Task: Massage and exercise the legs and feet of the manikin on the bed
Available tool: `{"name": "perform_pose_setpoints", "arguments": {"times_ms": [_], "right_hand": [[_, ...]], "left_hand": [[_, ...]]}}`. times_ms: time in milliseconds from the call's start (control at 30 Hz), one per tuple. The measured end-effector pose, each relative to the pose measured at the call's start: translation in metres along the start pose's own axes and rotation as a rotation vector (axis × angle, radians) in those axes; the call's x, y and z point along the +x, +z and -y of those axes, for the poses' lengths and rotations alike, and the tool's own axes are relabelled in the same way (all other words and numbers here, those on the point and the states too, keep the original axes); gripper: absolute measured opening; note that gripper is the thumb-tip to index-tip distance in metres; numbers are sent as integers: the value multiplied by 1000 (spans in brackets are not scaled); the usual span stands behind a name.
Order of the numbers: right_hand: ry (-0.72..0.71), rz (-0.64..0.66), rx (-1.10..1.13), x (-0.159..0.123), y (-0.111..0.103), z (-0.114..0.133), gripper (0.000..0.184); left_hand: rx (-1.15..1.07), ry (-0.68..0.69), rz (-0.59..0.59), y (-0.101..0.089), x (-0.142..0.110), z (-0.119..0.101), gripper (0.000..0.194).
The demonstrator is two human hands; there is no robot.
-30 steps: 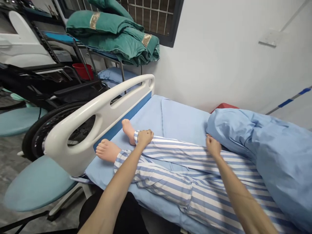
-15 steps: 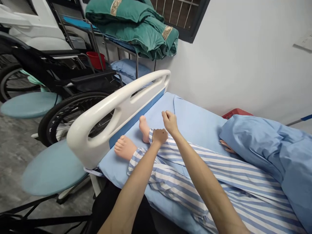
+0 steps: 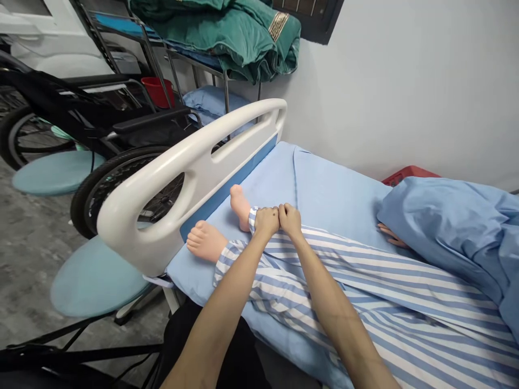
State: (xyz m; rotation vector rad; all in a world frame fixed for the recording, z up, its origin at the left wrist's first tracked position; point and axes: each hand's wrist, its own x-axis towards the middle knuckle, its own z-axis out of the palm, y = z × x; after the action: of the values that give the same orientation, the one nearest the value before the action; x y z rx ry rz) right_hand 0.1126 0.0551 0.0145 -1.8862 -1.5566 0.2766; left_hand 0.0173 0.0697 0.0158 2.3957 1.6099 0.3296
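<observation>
A mannequin lies on the hospital bed in blue-and-white striped pyjama trousers (image 3: 389,286). My left hand (image 3: 266,221) is closed around the trouser cuff at the far ankle, just below the bare far foot (image 3: 240,207). Touching it on the right, my right hand (image 3: 289,220) grips the same trouser leg. The near foot (image 3: 206,241) lies bare on the pale blue bed sheet (image 3: 336,200), left of both hands. Farther up the bed, a blue cloth (image 3: 450,227) covers the mannequin's upper body, with its fingers (image 3: 391,235) showing beneath.
A white bed rail (image 3: 203,173) runs along the left side. Beyond it stand a black wheelchair (image 3: 97,200) and teal seat pads (image 3: 95,278). A metal rack holds green bedding (image 3: 227,38). A red bucket (image 3: 156,91) and red crate (image 3: 409,174) are nearby.
My right hand has moved from the blue cloth, across the bed sheet, and down onto the trouser leg beside my left hand. My left hand stays at the cuff, and the view has shifted slightly.
</observation>
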Motion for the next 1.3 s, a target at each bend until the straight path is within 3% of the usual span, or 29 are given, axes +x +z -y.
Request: {"name": "perform_pose_setpoints", "arguments": {"times_ms": [167,267,400,500,600,733,833,1100,1300], "right_hand": [[28,-2,-37,-3,-1,3,35],[37,-8,25,-3,-1,2,37],[43,-61,186,-1,-3,1,40],[45,-82,273,-1,-3,1,42],[50,-94,293,0,-3,0,42],[70,-107,276,0,0,-3,40],[79,-119,252,-2,-1,-2,38],[-58,-244,312,-10,-19,20,37],[80,-72,455,-3,-7,0,38]], "left_hand": [[-25,7,5,-2,-1,1,29],[-171,-75,-1,-14,3,2,25],[-399,-200,-139,-40,15,1,32],[-521,-174,-246,-49,21,-4,37],[-599,-151,-306,-37,17,-10,39],[-252,-175,-182,-4,0,-15,37],[-105,-188,-148,9,-9,-15,41],[-91,-156,-111,4,-10,-12,39],[-87,-119,-160,10,-11,-11,46]]}}
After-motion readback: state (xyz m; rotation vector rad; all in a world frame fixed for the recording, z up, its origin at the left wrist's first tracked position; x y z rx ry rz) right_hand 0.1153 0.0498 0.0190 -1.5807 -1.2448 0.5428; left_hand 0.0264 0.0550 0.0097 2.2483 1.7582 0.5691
